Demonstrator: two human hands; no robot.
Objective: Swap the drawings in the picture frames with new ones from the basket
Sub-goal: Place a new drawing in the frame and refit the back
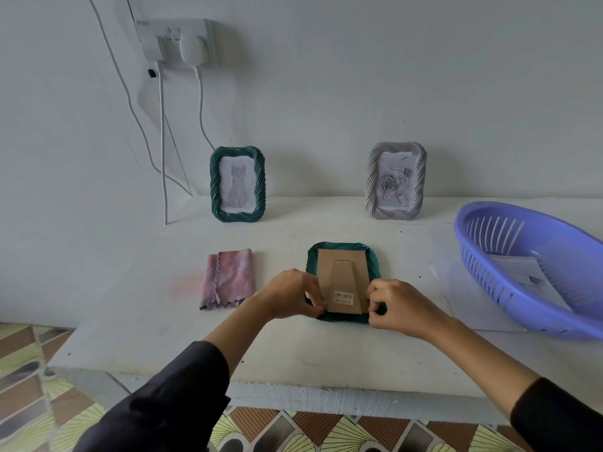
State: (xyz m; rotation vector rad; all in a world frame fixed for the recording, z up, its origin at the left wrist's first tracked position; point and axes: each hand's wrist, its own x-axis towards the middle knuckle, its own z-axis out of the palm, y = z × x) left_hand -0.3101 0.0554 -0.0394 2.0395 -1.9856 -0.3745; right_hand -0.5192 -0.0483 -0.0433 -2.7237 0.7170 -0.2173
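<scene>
Placement: green picture frame lies face-down mid-table, cardboard backing up, long axis running away from you; your left hand and right hand flank its near end, curled fingers pinching the backing's near corners; basket sits off right, nearer your right hand.

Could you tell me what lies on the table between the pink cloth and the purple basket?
In the head view, a green frame lies face down there, with the left hand and right hand gripping its near corners.
</scene>
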